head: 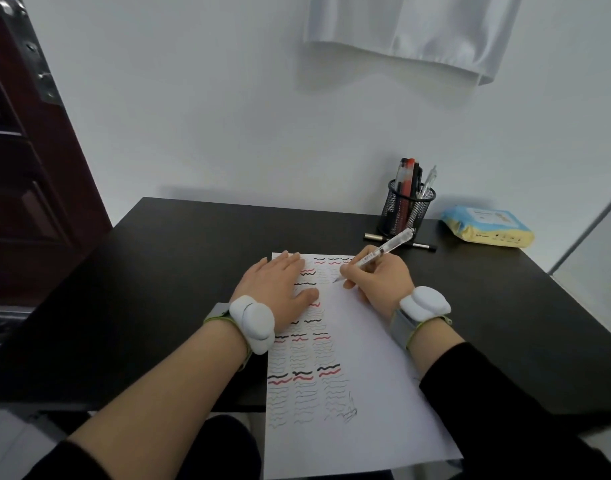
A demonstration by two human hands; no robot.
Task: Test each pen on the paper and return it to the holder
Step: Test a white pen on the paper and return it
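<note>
A white sheet of paper [359, 358] covered with rows of black and red wavy lines lies on the black table [158, 271]. My left hand [279, 282] lies flat on the sheet's upper left part, fingers straight. My right hand [376, 275] holds a clear-barrelled pen [383, 252] in a writing grip, its tip touching the paper near the top. A black mesh holder [408, 211] with several pens stands at the back right of the table.
Two dark pens [401, 241] lie on the table in front of the holder. A blue and yellow packet of tissues [487, 226] sits to the holder's right. A white wall is behind, a dark red door [27, 168] at left.
</note>
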